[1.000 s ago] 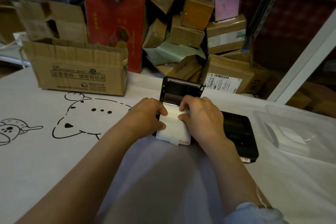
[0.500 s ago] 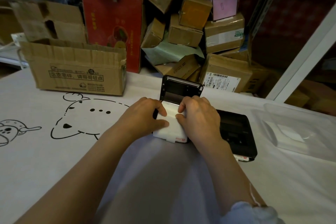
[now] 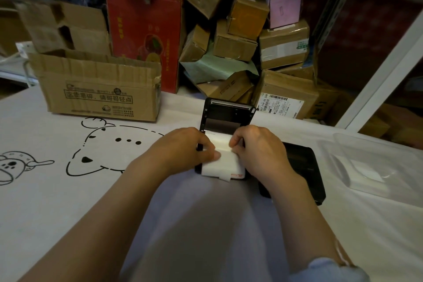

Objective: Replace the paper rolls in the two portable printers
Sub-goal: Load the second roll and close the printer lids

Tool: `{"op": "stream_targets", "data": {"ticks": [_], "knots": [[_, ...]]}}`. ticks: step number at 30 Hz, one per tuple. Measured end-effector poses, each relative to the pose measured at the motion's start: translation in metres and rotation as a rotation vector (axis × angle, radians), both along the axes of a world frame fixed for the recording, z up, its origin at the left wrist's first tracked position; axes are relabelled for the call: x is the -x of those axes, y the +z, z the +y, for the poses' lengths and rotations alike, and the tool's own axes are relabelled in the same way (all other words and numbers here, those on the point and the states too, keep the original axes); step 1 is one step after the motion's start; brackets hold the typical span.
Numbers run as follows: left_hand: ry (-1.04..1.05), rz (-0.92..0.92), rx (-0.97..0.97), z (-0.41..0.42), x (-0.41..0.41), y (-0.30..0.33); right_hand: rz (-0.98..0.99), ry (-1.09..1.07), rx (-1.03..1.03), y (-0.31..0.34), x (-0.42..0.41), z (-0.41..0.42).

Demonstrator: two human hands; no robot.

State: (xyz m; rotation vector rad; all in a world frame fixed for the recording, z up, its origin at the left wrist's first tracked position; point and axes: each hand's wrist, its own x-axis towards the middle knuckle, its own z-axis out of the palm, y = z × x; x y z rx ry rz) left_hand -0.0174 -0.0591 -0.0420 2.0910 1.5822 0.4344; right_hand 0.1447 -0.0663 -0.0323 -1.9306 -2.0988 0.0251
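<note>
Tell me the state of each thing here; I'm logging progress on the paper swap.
Open printer: lid raised, white paper lying over its body.
Paper: held at its side edges by both hands.
Second printer: lid shut, flat on the table.
Left hand: pinches the paper.
Right hand: pinches the paper.
Clear plastic tray: holds white paper.
Cardboard box: top flaps open.

Two printers side by side on table, boxes behind.
Open printer (image 3: 225, 119) left of closed printer (image 3: 302, 167); paper (image 3: 223, 160) on open one; tray (image 3: 375, 167) far right; open carton (image 3: 98, 89) back left.
</note>
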Motion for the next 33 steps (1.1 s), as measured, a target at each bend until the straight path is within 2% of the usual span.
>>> {"op": "stream_targets", "data": {"ticks": [4, 6, 10, 14, 24, 33], "knots": [[0.135, 0.016, -0.316, 0.010, -0.004, -0.001, 0.014, 0.028, -0.063, -0.003, 0.000, -0.001], [0.117, 0.036, -0.391, 0.014, -0.008, -0.006, 0.008, 0.030, -0.055, -0.005, -0.001, 0.001], [0.056, 0.084, -0.419, 0.019, -0.010, -0.016, -0.002, 0.040, -0.038, -0.007, -0.004, 0.005], [0.021, 0.151, -0.400, 0.023, -0.009, -0.017, -0.132, 0.098, -0.007, -0.009, -0.004, 0.010], [-0.148, 0.446, -0.451, 0.030, -0.012, -0.007, -0.229, 0.148, 0.051, -0.001, -0.009, 0.012], [-0.140, 0.426, -0.503, 0.031, -0.015, -0.008, -0.224, 0.133, 0.053, 0.004, -0.009, 0.009]]}}
